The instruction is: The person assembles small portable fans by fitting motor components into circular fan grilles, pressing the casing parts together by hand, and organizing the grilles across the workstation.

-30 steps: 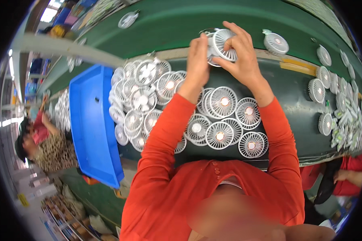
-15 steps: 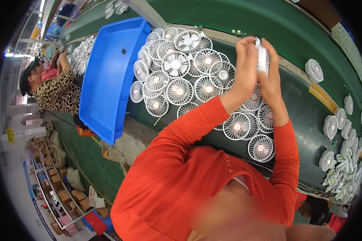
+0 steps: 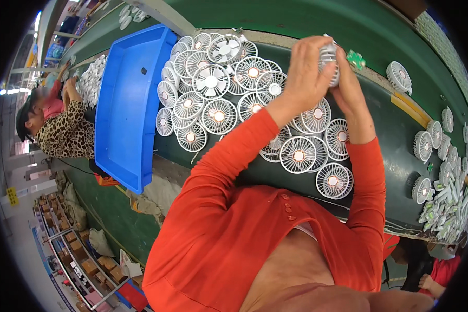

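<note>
Running across the top is the big green belt (image 3: 275, 21), and below it is the dark table (image 3: 390, 171). A blue tray (image 3: 127, 104) is at the left, beside a heap of white fans (image 3: 211, 80). The left hand (image 3: 308, 73) is curled around one white fan (image 3: 328, 58), with its thumb over the ribs. The right hand (image 3: 349, 86) is cupped on the other side, so the two are closed about it, up near the belt's edge. A small green bit (image 3: 356, 59) is just beside the right fingers; I can't tell if it is joined on.

The step now looks like turning or working this one fan. I think the next move needs a steady grip and care with the green bit.

Half a second ago, the fan was edge-on with a smooth side showing; now its ribs show. A small bit was left of the hands then; now a green one is on the right. The heap looks the same.
</note>
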Demonstrator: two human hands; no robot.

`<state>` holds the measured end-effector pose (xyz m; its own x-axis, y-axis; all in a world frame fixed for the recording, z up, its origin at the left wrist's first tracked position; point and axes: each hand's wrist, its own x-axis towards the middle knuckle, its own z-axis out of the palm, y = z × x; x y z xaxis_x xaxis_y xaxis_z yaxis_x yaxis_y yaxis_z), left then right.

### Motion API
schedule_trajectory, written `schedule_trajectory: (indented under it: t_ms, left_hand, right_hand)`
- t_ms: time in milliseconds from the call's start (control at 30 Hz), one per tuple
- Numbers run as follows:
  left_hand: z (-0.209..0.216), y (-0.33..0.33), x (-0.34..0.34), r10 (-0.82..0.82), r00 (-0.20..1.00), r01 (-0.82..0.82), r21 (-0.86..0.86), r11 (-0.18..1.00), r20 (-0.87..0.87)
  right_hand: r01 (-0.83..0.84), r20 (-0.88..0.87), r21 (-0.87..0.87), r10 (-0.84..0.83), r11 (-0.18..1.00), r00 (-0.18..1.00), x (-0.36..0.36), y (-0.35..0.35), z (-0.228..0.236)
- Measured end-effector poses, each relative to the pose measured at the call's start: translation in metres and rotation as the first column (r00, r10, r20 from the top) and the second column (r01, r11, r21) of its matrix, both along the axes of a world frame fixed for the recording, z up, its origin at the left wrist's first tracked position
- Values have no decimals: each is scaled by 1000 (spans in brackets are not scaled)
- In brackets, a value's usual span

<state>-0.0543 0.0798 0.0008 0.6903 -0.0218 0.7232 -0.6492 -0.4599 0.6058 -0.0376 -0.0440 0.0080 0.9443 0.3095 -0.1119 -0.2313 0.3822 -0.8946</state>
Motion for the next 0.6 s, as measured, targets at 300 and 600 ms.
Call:
schedule_trajectory:
  t_ms: [300, 600]
  left_hand:
    - [8, 171, 49, 322, 946, -294, 524, 799, 40]
    - [-12, 210, 65, 494, 807, -156, 691, 706, -322]
  right_hand:
    - [851, 811, -502, 258, -156, 526, 70, -67, -24]
    - [162, 392, -918, 772, 361, 500, -21, 51, 7]
